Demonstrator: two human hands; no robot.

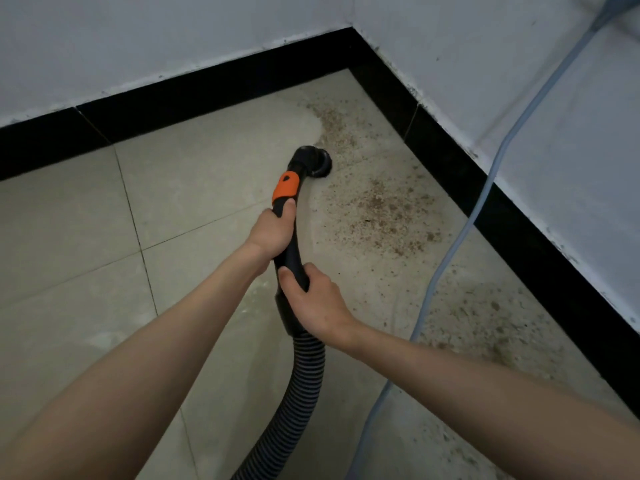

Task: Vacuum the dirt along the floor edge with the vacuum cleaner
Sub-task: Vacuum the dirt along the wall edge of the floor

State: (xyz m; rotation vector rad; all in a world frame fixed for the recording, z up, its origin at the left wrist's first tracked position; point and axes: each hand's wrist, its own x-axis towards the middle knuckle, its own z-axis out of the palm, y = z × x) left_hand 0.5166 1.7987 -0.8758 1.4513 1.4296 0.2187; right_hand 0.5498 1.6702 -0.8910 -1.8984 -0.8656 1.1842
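Nearest you, the ribbed hose (298, 393) rises to the wand (292, 258). Your right hand (313, 303) grips its lower end; your left hand (272, 232) grips it below the orange collar (285, 188). Beyond, the nozzle (317, 161) sits on the floor (194, 188) beside dirt (377, 209) near the black skirting (450, 161).

We note a ribbed plastic hose (304, 379), a matt black plastic wand (294, 247) with orange collar (285, 186), glossy black skirting (221, 81) at 12 o'clock, and matt floor tiles (69, 237).
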